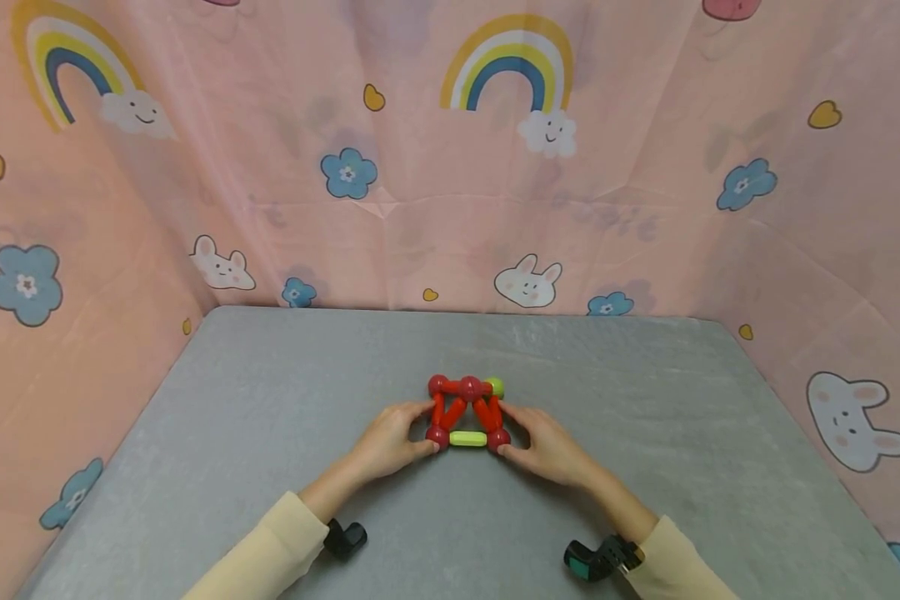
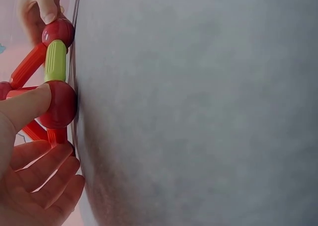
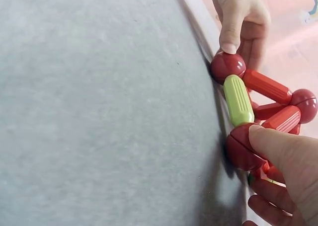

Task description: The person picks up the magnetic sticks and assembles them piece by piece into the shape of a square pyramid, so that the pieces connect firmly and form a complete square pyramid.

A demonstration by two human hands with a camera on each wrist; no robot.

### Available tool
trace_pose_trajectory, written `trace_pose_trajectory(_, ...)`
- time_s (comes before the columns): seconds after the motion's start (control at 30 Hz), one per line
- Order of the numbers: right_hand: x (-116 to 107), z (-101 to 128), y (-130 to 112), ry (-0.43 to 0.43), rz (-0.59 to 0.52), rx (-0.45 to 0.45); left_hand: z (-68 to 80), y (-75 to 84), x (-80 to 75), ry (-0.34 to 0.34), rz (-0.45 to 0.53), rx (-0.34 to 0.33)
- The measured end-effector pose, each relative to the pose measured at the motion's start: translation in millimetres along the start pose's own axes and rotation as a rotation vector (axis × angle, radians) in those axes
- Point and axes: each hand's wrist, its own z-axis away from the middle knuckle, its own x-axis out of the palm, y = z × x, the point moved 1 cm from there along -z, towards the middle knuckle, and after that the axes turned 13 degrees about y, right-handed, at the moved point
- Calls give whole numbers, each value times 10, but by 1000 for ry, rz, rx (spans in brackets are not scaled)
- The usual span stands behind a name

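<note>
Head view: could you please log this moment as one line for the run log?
left hand pinches toy frame at its red ball | right hand pinches opposite red ball | green rod between | frame on grey table

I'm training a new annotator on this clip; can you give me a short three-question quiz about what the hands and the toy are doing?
1. True or false: the left hand touches a red ball of the rod-and-ball structure.
2. What colour is the front rod between the two near balls?
A red
B light green
C blue
3. Fill in: the right hand touches the structure's front ____ ball.

Key: 1 true; 2 B; 3 right.
</note>
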Motion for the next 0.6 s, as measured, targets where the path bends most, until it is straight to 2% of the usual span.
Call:
trace_pose_trajectory(0.27,23,-132,72,5,-13,25,-158,-51,12,-5,-8,-33)
trace_pose_trajectory(0.6,17,-291,132,3,-10,18,-339,-108,24,-7,-6,-32)
